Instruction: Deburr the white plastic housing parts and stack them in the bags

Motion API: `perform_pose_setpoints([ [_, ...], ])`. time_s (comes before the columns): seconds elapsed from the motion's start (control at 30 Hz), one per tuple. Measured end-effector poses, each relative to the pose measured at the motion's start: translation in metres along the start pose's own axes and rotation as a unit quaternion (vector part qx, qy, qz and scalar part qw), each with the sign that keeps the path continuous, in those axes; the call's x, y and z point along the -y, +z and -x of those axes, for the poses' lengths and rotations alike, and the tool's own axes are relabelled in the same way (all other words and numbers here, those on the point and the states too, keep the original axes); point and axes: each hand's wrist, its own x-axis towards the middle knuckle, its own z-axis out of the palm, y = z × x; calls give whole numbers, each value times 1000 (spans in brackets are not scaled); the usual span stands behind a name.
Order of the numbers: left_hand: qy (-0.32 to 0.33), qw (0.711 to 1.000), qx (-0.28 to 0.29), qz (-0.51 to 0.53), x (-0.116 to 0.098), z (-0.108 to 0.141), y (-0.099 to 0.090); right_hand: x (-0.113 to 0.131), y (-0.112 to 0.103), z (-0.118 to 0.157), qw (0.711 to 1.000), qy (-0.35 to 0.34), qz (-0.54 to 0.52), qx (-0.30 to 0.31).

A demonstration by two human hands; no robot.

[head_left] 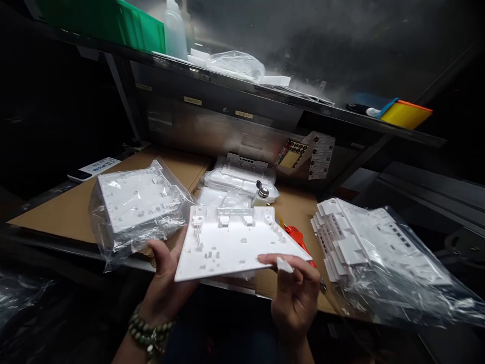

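Observation:
A white plastic panel (231,250) with clips and small raised parts is held up at the front edge of the bench, tilted. My left hand (166,280) supports its left side, thumb up beside the edge and the fingers partly hidden beneath. My right hand (297,293) is at the panel's right front corner, index finger lying on its face and a small white piece (284,265) between the fingers. Behind the panel are red-handled scissors or pliers (297,236) and a small bottle with a metal cap (261,194).
Bagged white panels lie at the left (140,202) and a stack of similar panels in plastic (341,240) at the right. More wrapped panels (242,177) sit at the back. Above runs a shelf (227,81) with a green bin (113,23) and a yellow box (405,114).

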Motion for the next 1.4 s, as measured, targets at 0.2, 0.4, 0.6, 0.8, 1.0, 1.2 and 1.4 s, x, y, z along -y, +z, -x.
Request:
perform_pose_setpoints([
  [0.2, -238, 892, 114, 366, -8, -18, -3, 10, 0, 13, 982, 94, 32, 161],
  [0.4, -296, 838, 92, 450, -24, -16, 17, 48, 43, 4, 976, -33, 91, 193],
  [0.6, -270, 836, 134, 459, -30, -12, 21, 51, 51, 3, 962, -63, 111, 240],
  [0.8, -273, 844, 109, 449, -24, -12, 20, 55, 52, 6, 961, -85, 130, 228],
  [1.0, -316, 873, 24, 371, -28, -11, -5, 29, 15, -2, 964, -9, 194, 181],
  [1.2, -266, 918, -17, 294, -21, -14, -43, -1, -44, -16, 947, 35, 318, -5],
  [1.4, -252, 933, 7, 257, 6, -11, -62, 1, -35, -10, 950, 7, 305, 70],
])
